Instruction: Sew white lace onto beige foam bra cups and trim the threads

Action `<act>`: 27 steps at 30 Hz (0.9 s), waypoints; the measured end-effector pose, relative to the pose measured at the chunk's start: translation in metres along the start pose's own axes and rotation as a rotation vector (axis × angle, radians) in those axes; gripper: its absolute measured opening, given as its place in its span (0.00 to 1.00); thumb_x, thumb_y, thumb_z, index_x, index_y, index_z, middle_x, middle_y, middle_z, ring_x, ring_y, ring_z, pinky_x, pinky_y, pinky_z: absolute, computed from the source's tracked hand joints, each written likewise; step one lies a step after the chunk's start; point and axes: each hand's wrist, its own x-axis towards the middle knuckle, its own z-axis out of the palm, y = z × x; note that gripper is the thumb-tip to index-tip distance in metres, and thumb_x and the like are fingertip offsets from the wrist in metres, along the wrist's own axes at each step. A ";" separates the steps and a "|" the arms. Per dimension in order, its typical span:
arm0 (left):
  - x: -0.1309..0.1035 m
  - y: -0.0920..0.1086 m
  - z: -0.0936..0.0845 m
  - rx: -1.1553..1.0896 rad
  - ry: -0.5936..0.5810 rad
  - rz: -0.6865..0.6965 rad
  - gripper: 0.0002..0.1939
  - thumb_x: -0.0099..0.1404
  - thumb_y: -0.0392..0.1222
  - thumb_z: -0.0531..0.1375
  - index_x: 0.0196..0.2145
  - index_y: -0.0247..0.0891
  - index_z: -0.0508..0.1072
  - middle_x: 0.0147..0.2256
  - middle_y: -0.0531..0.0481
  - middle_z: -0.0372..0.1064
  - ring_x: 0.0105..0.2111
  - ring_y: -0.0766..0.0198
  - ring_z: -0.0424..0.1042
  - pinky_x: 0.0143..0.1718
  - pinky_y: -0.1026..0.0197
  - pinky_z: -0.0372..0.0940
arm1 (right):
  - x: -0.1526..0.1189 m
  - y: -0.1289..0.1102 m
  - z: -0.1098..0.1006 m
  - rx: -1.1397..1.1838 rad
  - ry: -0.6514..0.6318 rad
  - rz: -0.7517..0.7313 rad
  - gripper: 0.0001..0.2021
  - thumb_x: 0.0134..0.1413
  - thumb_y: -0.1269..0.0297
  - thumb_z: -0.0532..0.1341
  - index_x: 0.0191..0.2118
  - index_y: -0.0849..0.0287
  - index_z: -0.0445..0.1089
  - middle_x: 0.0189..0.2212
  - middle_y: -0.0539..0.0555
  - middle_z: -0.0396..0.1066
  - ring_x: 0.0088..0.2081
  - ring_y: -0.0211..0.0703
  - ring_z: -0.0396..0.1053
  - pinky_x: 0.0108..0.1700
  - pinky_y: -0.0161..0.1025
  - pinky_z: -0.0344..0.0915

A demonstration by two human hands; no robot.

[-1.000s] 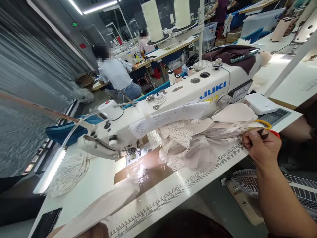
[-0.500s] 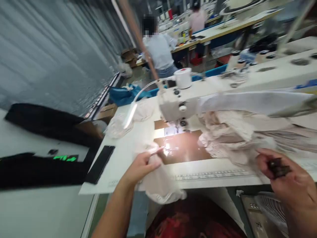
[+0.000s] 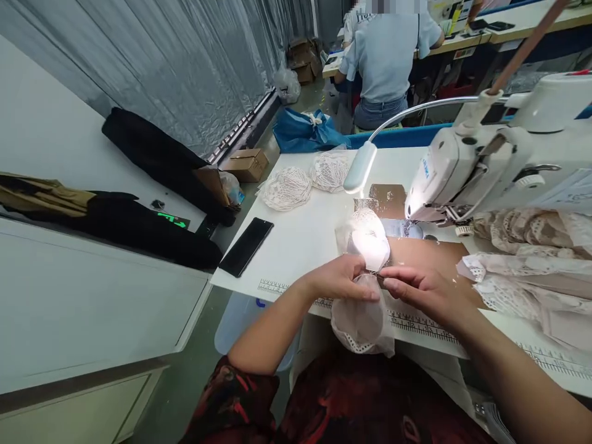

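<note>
My left hand [image 3: 341, 279] pinches a pale, sheer lace-edged fabric piece [image 3: 358, 324] at its narrow middle. One part of it lies brightly lit on the table, and the other hangs over the front edge. My right hand [image 3: 423, 290] meets it from the right, thumb and fingers closed on a small dark tool [image 3: 380, 279], mostly hidden, whose tip is at the fabric. Behind the hands stands a white sewing machine [image 3: 446, 172], its needle area right of the lit fabric.
A black phone [image 3: 246, 246] lies at the table's left. Two lace bundles [image 3: 287, 188] sit behind it. A lamp [image 3: 361, 168] hangs over the work. More lace fabric [image 3: 522, 280] is piled at right. A seated person [image 3: 386, 58] works beyond the table.
My right hand has come from the fabric pile at right to beside my left hand, bringing the dark tool to the fabric. The view has turned and shifted left.
</note>
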 end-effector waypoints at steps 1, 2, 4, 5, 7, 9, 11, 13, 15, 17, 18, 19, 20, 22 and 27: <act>0.000 -0.001 -0.001 0.014 0.009 0.012 0.28 0.54 0.49 0.71 0.49 0.33 0.73 0.41 0.46 0.73 0.41 0.58 0.73 0.44 0.59 0.68 | 0.003 -0.002 0.004 0.007 0.007 -0.014 0.25 0.54 0.42 0.61 0.45 0.57 0.79 0.31 0.55 0.74 0.31 0.44 0.68 0.33 0.40 0.66; -0.001 -0.001 -0.002 0.029 0.024 0.035 0.31 0.54 0.47 0.71 0.52 0.34 0.71 0.46 0.44 0.72 0.46 0.55 0.72 0.48 0.57 0.67 | 0.004 -0.002 0.006 0.011 0.008 -0.026 0.24 0.54 0.43 0.60 0.44 0.58 0.79 0.28 0.54 0.73 0.30 0.43 0.68 0.33 0.39 0.66; -0.003 -0.001 -0.005 0.060 0.059 0.091 0.37 0.53 0.42 0.71 0.59 0.38 0.66 0.56 0.43 0.67 0.56 0.52 0.66 0.55 0.55 0.63 | 0.003 -0.001 0.008 -0.016 0.019 -0.047 0.23 0.56 0.43 0.59 0.44 0.57 0.79 0.25 0.52 0.72 0.28 0.43 0.68 0.31 0.39 0.66; -0.006 0.000 -0.008 0.078 0.069 0.115 0.38 0.53 0.40 0.70 0.61 0.39 0.64 0.59 0.43 0.65 0.59 0.52 0.64 0.57 0.55 0.61 | 0.000 0.002 0.007 -0.061 0.051 -0.059 0.23 0.57 0.44 0.59 0.44 0.56 0.79 0.25 0.52 0.73 0.28 0.43 0.69 0.32 0.40 0.67; -0.015 0.005 -0.019 0.142 0.050 0.109 0.34 0.55 0.40 0.68 0.59 0.38 0.67 0.56 0.43 0.67 0.57 0.52 0.66 0.55 0.55 0.63 | -0.010 0.014 -0.001 -0.228 0.159 -0.093 0.20 0.59 0.46 0.58 0.46 0.53 0.78 0.33 0.54 0.78 0.35 0.48 0.74 0.38 0.44 0.70; -0.028 0.014 -0.037 0.295 0.064 0.036 0.25 0.58 0.42 0.66 0.53 0.35 0.73 0.45 0.44 0.75 0.47 0.53 0.73 0.47 0.56 0.67 | -0.024 0.031 -0.015 -0.474 0.289 -0.152 0.19 0.60 0.49 0.58 0.51 0.49 0.75 0.45 0.54 0.77 0.45 0.53 0.74 0.46 0.49 0.69; -0.042 0.024 -0.055 0.569 0.254 -0.058 0.21 0.61 0.43 0.62 0.51 0.34 0.74 0.39 0.45 0.76 0.40 0.54 0.74 0.43 0.54 0.68 | -0.038 0.051 -0.031 -0.776 0.429 -0.221 0.20 0.62 0.51 0.55 0.52 0.52 0.74 0.44 0.57 0.77 0.45 0.58 0.74 0.43 0.52 0.69; -0.053 0.030 -0.068 0.891 0.570 -0.084 0.24 0.61 0.40 0.61 0.55 0.34 0.70 0.46 0.41 0.73 0.47 0.49 0.72 0.51 0.48 0.66 | -0.051 0.067 -0.043 -1.022 0.513 -0.305 0.19 0.64 0.54 0.52 0.47 0.59 0.76 0.41 0.63 0.75 0.43 0.62 0.73 0.42 0.56 0.68; -0.057 0.030 -0.069 1.115 0.687 -0.036 0.32 0.59 0.40 0.63 0.61 0.36 0.64 0.59 0.37 0.62 0.59 0.44 0.61 0.60 0.42 0.57 | -0.059 0.075 -0.049 -1.149 0.574 -0.331 0.18 0.64 0.59 0.53 0.46 0.63 0.75 0.43 0.68 0.73 0.45 0.66 0.71 0.46 0.59 0.66; -0.050 0.024 -0.060 1.214 0.560 0.063 0.37 0.57 0.42 0.66 0.62 0.38 0.61 0.66 0.38 0.51 0.66 0.43 0.49 0.64 0.40 0.51 | -0.060 0.073 -0.045 -1.158 0.608 -0.362 0.16 0.63 0.62 0.54 0.49 0.63 0.73 0.45 0.68 0.72 0.47 0.66 0.70 0.49 0.60 0.64; -0.043 0.019 -0.053 1.234 0.477 0.126 0.34 0.58 0.42 0.66 0.60 0.39 0.63 0.66 0.39 0.51 0.66 0.44 0.48 0.64 0.40 0.51 | -0.058 0.068 -0.040 -1.121 0.603 -0.398 0.16 0.63 0.63 0.55 0.51 0.62 0.72 0.46 0.67 0.72 0.47 0.65 0.70 0.50 0.59 0.64; -0.034 0.015 -0.045 1.249 0.417 0.188 0.27 0.59 0.40 0.64 0.56 0.39 0.67 0.65 0.39 0.54 0.66 0.45 0.50 0.64 0.41 0.51 | -0.054 0.062 -0.033 -1.061 0.584 -0.440 0.16 0.62 0.63 0.56 0.53 0.59 0.70 0.47 0.65 0.72 0.47 0.62 0.70 0.50 0.59 0.64; -0.024 0.011 -0.037 1.249 0.373 0.243 0.16 0.62 0.36 0.61 0.49 0.37 0.72 0.61 0.39 0.60 0.63 0.47 0.56 0.62 0.42 0.54 | -0.049 0.054 -0.026 -0.985 0.547 -0.482 0.17 0.62 0.63 0.57 0.55 0.57 0.67 0.48 0.63 0.72 0.48 0.59 0.70 0.51 0.57 0.65; -0.007 0.007 -0.022 1.189 0.295 0.323 0.09 0.66 0.32 0.54 0.36 0.36 0.74 0.47 0.41 0.71 0.52 0.53 0.67 0.56 0.48 0.60 | -0.035 0.038 -0.011 -0.823 0.448 -0.524 0.21 0.61 0.62 0.59 0.59 0.54 0.63 0.54 0.61 0.69 0.53 0.56 0.67 0.53 0.55 0.65; -0.002 0.014 0.001 0.840 0.257 0.348 0.13 0.70 0.44 0.53 0.31 0.36 0.70 0.27 0.51 0.66 0.29 0.65 0.64 0.36 0.62 0.62 | -0.009 0.004 0.007 -0.430 0.221 -0.390 0.18 0.59 0.61 0.60 0.55 0.55 0.67 0.45 0.57 0.74 0.45 0.50 0.72 0.44 0.46 0.70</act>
